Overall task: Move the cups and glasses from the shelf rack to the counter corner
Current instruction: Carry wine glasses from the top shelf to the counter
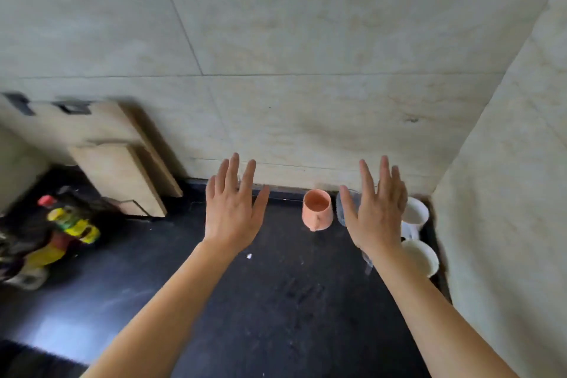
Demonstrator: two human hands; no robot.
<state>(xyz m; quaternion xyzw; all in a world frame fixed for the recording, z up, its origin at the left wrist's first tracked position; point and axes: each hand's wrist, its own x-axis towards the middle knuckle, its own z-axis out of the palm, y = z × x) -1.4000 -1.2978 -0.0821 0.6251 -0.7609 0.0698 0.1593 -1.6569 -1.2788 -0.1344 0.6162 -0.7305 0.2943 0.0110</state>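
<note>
An orange mug (317, 209) stands upright on the black counter (276, 301) near the back wall. Right of it a clear glass (345, 205) is partly hidden behind my right hand (376, 213). Two white cups (415, 210) (422, 256) sit against the right wall in the corner. A second clear glass (367, 262) peeks out under my right wrist. My left hand (233, 209) hovers flat to the left of the orange mug, fingers spread, holding nothing. My right hand is also spread and empty above the corner cups. The shelf rack is not in sight.
Wooden cutting boards (116, 163) lean on the back wall at left. Bottles with yellow labels and a red cap (61, 230) crowd the left edge. A small white crumb (249, 256) lies mid-counter. Tiled walls close the back and right sides.
</note>
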